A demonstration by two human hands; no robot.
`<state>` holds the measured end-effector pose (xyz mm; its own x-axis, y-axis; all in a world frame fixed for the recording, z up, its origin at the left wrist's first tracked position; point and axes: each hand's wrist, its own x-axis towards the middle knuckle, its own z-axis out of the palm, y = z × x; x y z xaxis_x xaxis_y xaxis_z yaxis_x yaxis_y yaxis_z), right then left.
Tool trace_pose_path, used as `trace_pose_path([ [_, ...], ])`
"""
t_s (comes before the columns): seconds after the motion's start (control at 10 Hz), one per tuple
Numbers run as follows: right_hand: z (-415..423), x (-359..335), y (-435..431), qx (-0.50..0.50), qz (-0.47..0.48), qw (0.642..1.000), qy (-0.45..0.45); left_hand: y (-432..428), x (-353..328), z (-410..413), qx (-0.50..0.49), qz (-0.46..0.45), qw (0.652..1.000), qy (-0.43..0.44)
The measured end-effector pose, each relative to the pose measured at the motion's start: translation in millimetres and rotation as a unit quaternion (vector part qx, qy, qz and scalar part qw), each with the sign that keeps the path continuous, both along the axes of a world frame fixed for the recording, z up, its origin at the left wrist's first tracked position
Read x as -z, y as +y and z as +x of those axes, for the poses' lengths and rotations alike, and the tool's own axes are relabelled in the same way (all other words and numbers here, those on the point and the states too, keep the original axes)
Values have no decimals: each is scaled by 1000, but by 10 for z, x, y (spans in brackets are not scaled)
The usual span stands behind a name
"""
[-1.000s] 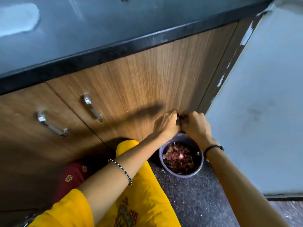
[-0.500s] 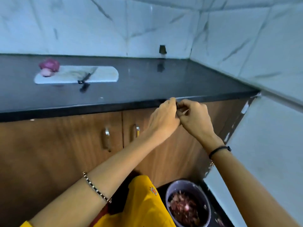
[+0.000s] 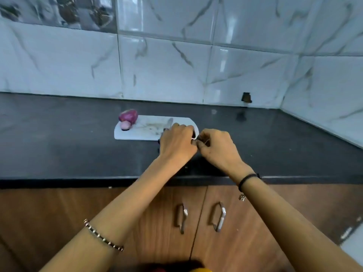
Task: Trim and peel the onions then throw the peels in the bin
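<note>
A purple unpeeled onion (image 3: 128,116) and a smaller pale pink peeled onion (image 3: 125,125) sit at the left end of a white cutting board (image 3: 141,133) on the black counter. A knife (image 3: 169,122) lies on the board, its handle mostly hidden behind my left hand (image 3: 176,143). My right hand (image 3: 217,147) is just to the right of my left. Both hover over the counter in front of the board's right end, fingers curled, fingertips meeting. I see no peel or onion in either. The bin is out of view.
The black counter (image 3: 275,138) runs wide to both sides, with marble-look tiled walls behind and at the right. Wooden cabinet doors with two metal handles (image 3: 182,216) lie below the counter's front edge.
The view rose from the bin of peels on the floor to the countertop. Both hands lifted together from over the bin to over the counter by the board.
</note>
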<state>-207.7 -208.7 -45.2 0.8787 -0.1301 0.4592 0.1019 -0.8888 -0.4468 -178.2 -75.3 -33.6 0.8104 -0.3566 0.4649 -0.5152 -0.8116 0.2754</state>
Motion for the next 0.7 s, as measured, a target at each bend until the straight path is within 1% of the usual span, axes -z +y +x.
trace_pose_path([
  [0.1, 494, 27, 189, -44, -5, 999, 4, 153, 29, 492, -37, -1, 999, 8],
  [0.2, 991, -20, 333, -59, 6, 998, 18, 234, -24, 975, -63, 8, 998, 5],
  [0.3, 1367, -85, 444, -57, 8, 997, 55, 335, -110, 1418, -97, 37, 995, -6],
  [0.4, 1494, -81, 493, -63, -14, 991, 118, 452, -139, 1644, -157, 77, 984, 43],
  [0.5, 1559, -95, 438, -94, -9, 983, 160, 542, -158, 1751, -212, 111, 965, 108],
  [0.6, 1598, -201, 305, -85, 6, 979, 186, 662, -156, 1846, -228, 116, 956, 141],
  [0.7, 1556, -277, 216, -76, 13, 971, 228, 717, -175, 1852, -226, 112, 960, 124],
])
